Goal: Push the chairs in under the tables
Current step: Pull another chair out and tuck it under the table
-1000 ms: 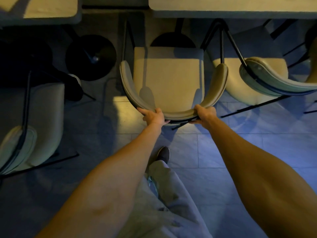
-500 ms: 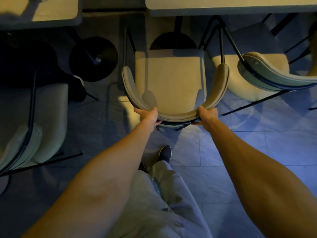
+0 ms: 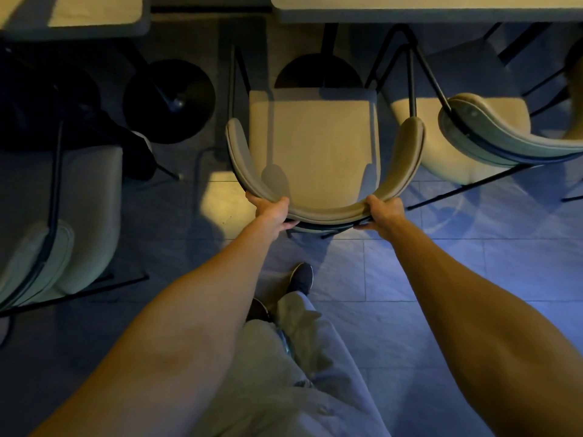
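Observation:
A beige chair (image 3: 315, 146) with a curved backrest and black metal legs stands in front of me, its seat facing a pale table (image 3: 426, 9) at the top right. My left hand (image 3: 271, 211) grips the left part of the backrest. My right hand (image 3: 380, 212) grips the right part, thumb over the top edge. The front edge of the seat lies a short way short of the table's edge, beside the table's black round base (image 3: 318, 72).
A second beige chair (image 3: 492, 140) stands close on the right, angled, its legs near the held chair. A third chair (image 3: 66, 222) stands at the left. Another table (image 3: 72, 14) with a black round base (image 3: 168, 100) is at the top left. My feet stand on grey floor tiles (image 3: 441, 272).
The chair has slid forward toward the table with both hands on its backrest. I have stepped forward after it.

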Motion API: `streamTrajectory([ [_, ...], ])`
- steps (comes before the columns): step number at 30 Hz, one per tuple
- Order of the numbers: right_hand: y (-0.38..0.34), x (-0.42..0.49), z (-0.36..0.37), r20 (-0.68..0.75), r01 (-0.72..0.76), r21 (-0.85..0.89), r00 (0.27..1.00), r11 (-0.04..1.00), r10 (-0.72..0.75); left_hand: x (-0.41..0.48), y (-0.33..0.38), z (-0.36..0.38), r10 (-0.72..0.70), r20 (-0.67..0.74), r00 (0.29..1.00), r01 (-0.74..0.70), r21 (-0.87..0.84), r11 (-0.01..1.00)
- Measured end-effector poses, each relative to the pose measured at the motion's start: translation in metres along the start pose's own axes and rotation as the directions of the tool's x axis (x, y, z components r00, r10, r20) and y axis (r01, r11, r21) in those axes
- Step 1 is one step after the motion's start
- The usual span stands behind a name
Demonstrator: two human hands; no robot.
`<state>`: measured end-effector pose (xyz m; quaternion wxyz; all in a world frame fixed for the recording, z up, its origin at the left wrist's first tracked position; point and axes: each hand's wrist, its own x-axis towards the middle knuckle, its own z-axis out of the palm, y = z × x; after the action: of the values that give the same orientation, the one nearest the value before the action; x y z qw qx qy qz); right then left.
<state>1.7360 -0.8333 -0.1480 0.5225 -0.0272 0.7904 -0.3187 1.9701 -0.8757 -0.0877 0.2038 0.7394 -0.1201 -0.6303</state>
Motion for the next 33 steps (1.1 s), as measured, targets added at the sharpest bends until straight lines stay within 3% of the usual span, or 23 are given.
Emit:
streamTrajectory([
  [10, -0.007, 0.008, -0.01, 0.034, 0.04, -0.042, 0.999, 0.998, -0.039, 0.001, -0.006, 0.012, 0.041, -0.013, 0.999, -0.041, -0.019, 0.999],
  [20, -0.001, 0.004, -0.002, -0.03, 0.03, -0.052, 0.999, 0.998, -0.031, 0.002, -0.004, 0.01, 0.031, -0.028, 0.999, -0.032, -0.017, 0.999],
  [33, 0.0, 0.004, -0.007, 0.055, 0.065, -0.031, 0.996, 0.997, -0.063, 0.004, -0.012, 0.008, 0.076, -0.017, 0.997, -0.076, -0.012, 0.997],
])
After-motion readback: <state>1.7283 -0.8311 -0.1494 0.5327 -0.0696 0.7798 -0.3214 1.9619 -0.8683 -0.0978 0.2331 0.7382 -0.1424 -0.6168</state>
